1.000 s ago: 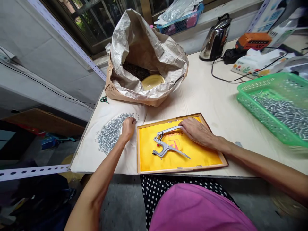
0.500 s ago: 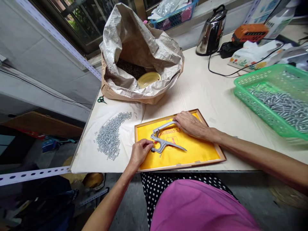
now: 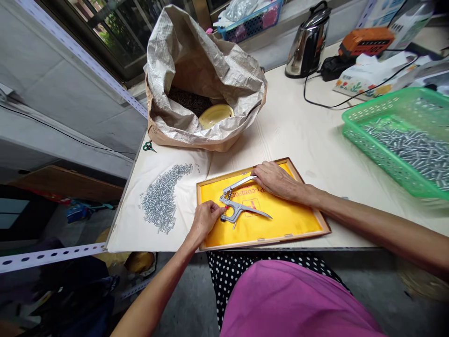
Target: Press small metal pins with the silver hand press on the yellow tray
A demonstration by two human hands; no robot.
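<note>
Got the snap pliers (image 3: pixel 235 207) on the yellow tray (image 3: pixel 259 244), left hand (image 3: pixel 205 221) pinching the head end at 9 o'clock, right hand (image 3: pixel 278 180) spread over the top handle at 1 o'clock, handles apart, squeeze not done yet.

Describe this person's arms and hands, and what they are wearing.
The left hand and right hand are bare: no gloves, and no ring or watch shows. The left forearm and right forearm are bare too, with no sleeves on them. The person wears a pink top over black clothing with white dots.
</note>
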